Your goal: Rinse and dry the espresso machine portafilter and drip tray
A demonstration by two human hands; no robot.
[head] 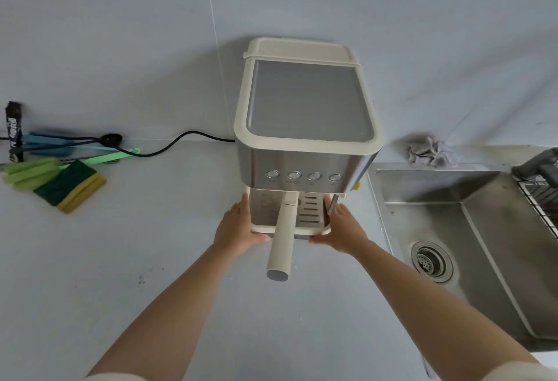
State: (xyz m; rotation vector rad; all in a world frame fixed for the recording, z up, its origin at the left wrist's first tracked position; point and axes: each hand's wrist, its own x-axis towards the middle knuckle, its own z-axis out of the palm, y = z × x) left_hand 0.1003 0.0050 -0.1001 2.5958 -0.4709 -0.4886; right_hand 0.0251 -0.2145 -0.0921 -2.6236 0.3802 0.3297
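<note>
— Drip tray [311, 229]?
— Cream plastic, slotted steel grate; seated at the steel espresso machine's [305, 157] base, clasped at both sides by left hand [238, 229] and right hand [344, 229] fingers [339, 210].
— Steel sink [422, 187]?
— A round strainer [430, 261] is set inside.

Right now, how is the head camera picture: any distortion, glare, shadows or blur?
Head view: the wide-angle lens splays the forearms; soft light, the espresso machine throwing faint shadows on the wall; mild sheen on its steel front; left hand and right hand at the drip tray look sharp; the sink softens toward the frame edge.
</note>
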